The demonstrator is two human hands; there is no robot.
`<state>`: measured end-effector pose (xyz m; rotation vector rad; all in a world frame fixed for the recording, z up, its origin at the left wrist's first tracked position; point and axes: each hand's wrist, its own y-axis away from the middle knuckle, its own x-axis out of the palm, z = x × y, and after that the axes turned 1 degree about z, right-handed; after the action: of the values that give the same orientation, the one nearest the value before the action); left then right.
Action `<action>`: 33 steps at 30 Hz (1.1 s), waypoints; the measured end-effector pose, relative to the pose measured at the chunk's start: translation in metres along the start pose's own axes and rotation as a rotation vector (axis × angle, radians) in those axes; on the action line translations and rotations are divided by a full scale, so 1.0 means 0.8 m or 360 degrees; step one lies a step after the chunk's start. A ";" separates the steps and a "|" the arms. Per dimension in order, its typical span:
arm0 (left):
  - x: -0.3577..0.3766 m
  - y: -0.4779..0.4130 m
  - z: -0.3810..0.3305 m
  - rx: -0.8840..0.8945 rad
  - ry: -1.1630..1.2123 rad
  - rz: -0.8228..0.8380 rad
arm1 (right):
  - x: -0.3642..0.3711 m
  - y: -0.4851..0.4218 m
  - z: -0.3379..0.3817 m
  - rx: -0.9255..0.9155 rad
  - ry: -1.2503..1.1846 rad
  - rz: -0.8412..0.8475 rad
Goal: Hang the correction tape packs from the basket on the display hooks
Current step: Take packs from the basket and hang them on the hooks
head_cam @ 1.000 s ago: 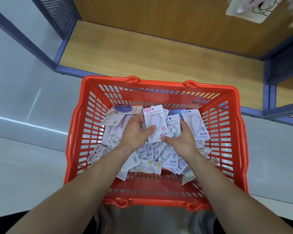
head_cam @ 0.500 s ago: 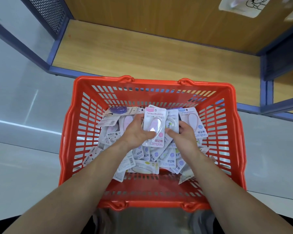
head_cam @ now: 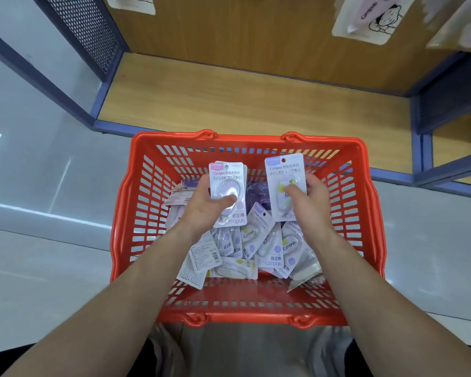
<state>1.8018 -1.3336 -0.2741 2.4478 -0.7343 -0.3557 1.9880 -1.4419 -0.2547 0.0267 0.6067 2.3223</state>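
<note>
Holding one correction tape pack apiece above a red basket point(head_cam: 248, 138): head view, single entry. Left hand point(head_cam: 201, 210): fingers curled behind a pink-tagged pack point(head_cam: 226, 175), thumb pressed across the clear blister on its front; the pack is upright, print toward the camera, punched hole at its top edge, raised over the left-centre of the basket. Right hand point(head_cam: 310, 202): fingers wrapped round the right edge and back of a lilac-tagged pack point(head_cam: 283, 170), thumb on the blister over a yellow-green dispenser; this pack is also upright, facing the camera, raised over the right-centre of the basket and a little higher in the frame than the other. The two held packs are apart, not touching. Loose packs point(head_cam: 259, 248): a jumbled heap on the basket floor below both hands, lying flat and overlapping, some face up, some showing printed backs, crowded toward the middle and the near side. Basket position: on the pale floor point(head_cam: 38, 254), its far rim just at the front edge of a wooden shelf point(head_cam: 242, 104) with a blue frame point(head_cam: 416, 115). Black mesh panel point(head_cam: 85, 31): left side of the shelf unit. Hanging packs point(head_cam: 370, 17): against the wooden back board at the top right, blurred.
</note>
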 end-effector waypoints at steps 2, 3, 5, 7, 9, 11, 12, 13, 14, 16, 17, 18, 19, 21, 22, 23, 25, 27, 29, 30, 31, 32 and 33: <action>0.003 0.010 -0.006 0.0002 0.0027 0.0029 | 0.006 0.007 0.010 -0.0013 -0.0079 0.0067; 0.005 0.015 -0.010 0.0004 0.0029 0.0053 | 0.011 0.011 0.012 -0.0002 -0.0074 0.0126; 0.010 0.025 -0.016 0.0012 0.0027 0.0108 | 0.021 0.017 0.009 0.0020 -0.0024 0.0253; 0.013 0.035 -0.022 -0.0017 0.0094 0.0152 | 0.033 0.025 0.007 0.0044 -0.0054 0.0351; 0.011 0.043 -0.024 -0.0030 0.0141 0.0167 | 0.044 0.033 0.009 0.0042 -0.0047 0.0474; 0.004 0.047 -0.021 0.0002 0.0113 0.0119 | 0.051 0.037 0.012 0.0030 0.0086 0.0629; -0.001 0.048 -0.019 0.0009 0.0075 0.0082 | 0.053 0.038 0.014 0.0047 0.0146 0.0686; -0.007 0.048 -0.017 0.0004 0.0034 0.0048 | 0.054 0.037 0.015 0.0072 0.0195 0.0733; -0.012 0.048 -0.015 -0.0010 0.0004 0.0024 | 0.054 0.036 0.016 0.0094 0.0264 0.0759; -0.023 0.045 -0.009 -0.0056 -0.0027 -0.0041 | 0.048 0.026 0.011 0.0079 0.0498 0.0709; -0.028 0.044 -0.006 -0.0064 -0.0034 -0.0085 | 0.041 0.019 0.004 0.0068 0.0633 0.0628; -0.032 0.041 -0.002 -0.0060 -0.0053 -0.0117 | 0.032 0.014 -0.004 0.0078 0.0763 0.0544; -0.036 0.040 0.001 -0.0048 -0.0091 -0.0125 | 0.021 0.009 -0.015 0.0104 0.0915 0.0498; -0.043 0.037 0.007 -0.0025 -0.0185 -0.0109 | 0.003 0.002 -0.038 0.0167 0.1208 0.0552; -0.046 0.035 0.013 -0.0027 -0.0216 -0.0099 | -0.001 0.001 -0.045 0.0177 0.1295 0.0587; -0.049 0.034 0.017 -0.0033 -0.0238 -0.0092 | 0.000 -0.001 -0.050 0.0175 0.1335 0.0598; -0.053 0.032 0.023 -0.0046 -0.0278 -0.0074 | 0.010 -0.004 -0.054 0.0159 0.1429 0.0629; -0.055 0.032 0.029 -0.0060 -0.0289 -0.0069 | 0.022 -0.006 -0.058 0.0160 0.1508 0.0668; -0.056 0.033 0.030 -0.0066 -0.0275 -0.0085 | 0.025 -0.006 -0.059 0.0191 0.1336 0.0647; -0.057 0.034 0.028 -0.0075 -0.0268 -0.0099 | 0.024 -0.005 -0.056 0.0209 0.1158 0.0604; -0.059 0.034 0.026 -0.0089 -0.0250 -0.0111 | 0.020 -0.006 -0.052 0.0236 0.0971 0.0530; -0.059 0.034 0.023 -0.0092 -0.0223 -0.0113 | 0.015 -0.006 -0.044 0.0257 0.0783 0.0452; -0.060 0.035 0.018 -0.0096 -0.0201 -0.0111 | 0.010 -0.007 -0.035 0.0286 0.0606 0.0390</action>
<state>1.7451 -1.3317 -0.2657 2.4149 -0.6817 -0.5559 1.9803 -1.4447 -0.2832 -0.2777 1.0525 2.5203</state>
